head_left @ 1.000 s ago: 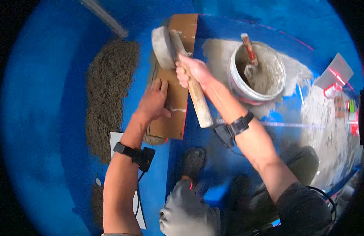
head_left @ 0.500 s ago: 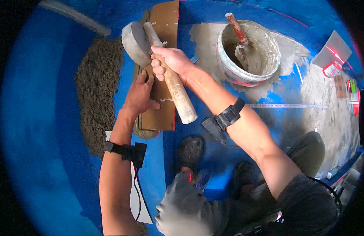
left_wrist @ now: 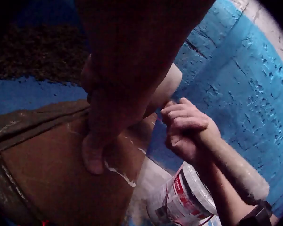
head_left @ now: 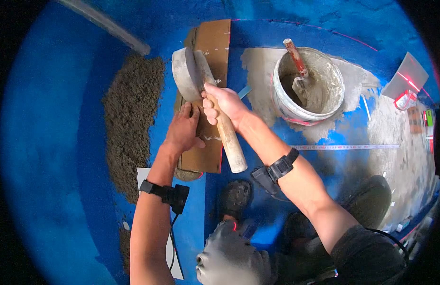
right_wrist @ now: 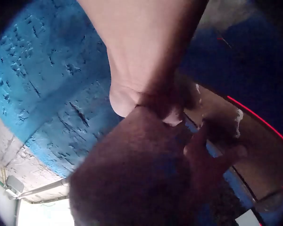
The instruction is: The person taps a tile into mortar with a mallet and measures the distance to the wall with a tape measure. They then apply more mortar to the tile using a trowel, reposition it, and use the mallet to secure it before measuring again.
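Mallet gripped in right hand [head_left: 224, 102], left hand [head_left: 184, 129] flat on tile [head_left: 212, 42].

I see the right hand closed tight round the mallet [head_left: 187, 75], high on its wooden handle [head_left: 232, 145]. The grey head sits just beyond the knuckles and the handle butt sticks out behind the palm. I judge it head-heavy, with the head rubbery and the handle stiff and dusty, so it could slip. A grip nearer the butt would give more swing, this one more control. The left hand lies under the mallet head, fingers straight, pressing on the brown tile and gripping nothing. The tile looks rigid, brittle and smooth. It rests on wet mortar [head_left: 186, 173] that shows at the edge nearest the wrist. Bucket [head_left: 289, 111] with trowel [head_left: 296, 59] is off to the outer side of the right hand.
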`<state>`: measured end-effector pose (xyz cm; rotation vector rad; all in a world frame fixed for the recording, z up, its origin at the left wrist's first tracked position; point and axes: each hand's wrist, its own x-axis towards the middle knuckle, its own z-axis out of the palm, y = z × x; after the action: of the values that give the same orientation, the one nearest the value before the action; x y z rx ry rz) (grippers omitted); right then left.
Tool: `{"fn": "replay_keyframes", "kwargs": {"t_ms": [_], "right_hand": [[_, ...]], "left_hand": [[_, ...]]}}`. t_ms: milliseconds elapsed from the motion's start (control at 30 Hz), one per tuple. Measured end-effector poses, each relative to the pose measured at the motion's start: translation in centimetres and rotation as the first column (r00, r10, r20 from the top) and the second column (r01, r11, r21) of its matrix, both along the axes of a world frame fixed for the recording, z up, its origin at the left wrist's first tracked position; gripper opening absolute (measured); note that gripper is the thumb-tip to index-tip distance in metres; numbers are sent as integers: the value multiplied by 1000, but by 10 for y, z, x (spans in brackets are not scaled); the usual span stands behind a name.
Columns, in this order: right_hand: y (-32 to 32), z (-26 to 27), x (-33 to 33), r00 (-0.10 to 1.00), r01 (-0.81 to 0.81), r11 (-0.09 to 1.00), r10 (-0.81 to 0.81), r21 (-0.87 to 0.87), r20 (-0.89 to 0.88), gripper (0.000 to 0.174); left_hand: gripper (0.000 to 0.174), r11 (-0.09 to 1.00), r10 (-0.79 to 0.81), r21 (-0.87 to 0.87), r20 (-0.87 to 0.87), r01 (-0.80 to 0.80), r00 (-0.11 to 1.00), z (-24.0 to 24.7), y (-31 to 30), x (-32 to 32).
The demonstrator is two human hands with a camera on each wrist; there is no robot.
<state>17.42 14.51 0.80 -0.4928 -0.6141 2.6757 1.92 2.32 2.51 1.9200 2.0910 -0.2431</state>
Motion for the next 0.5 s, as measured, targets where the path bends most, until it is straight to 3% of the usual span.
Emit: {"fn": "replay_keyframes", "kwargs": {"t_ms": [133,200,267,333,467,500], "right_hand": [[-4,19,-4,996,65,997,-62,-44,65,33],[-10,20,0,998,50,998,-52,-42,-45,34],[-10,11,-3,999,33,999,-34,-33,-42,34],[-5,10,-6,998,35,999,-33,-26,55,34],[1,24,-5,995,41,999,-41,-8,88,33],[1,34,6,994,-7,996,-3,86,109,32]], "left_hand": [[124,999,15,-53,37,-13,999,-3,3,1],[123,1000,-21,9,56,20,998,-4,0,-2],[123,999,-37,12,42,36,998,-4,-1,-4],[122,997,16,-74,53,-12,998,2,6,1],[123,998,15,-57,5,-14,1000,6,3,6],[123,997,30,-77,-25,-32,999,9,5,9]]}}
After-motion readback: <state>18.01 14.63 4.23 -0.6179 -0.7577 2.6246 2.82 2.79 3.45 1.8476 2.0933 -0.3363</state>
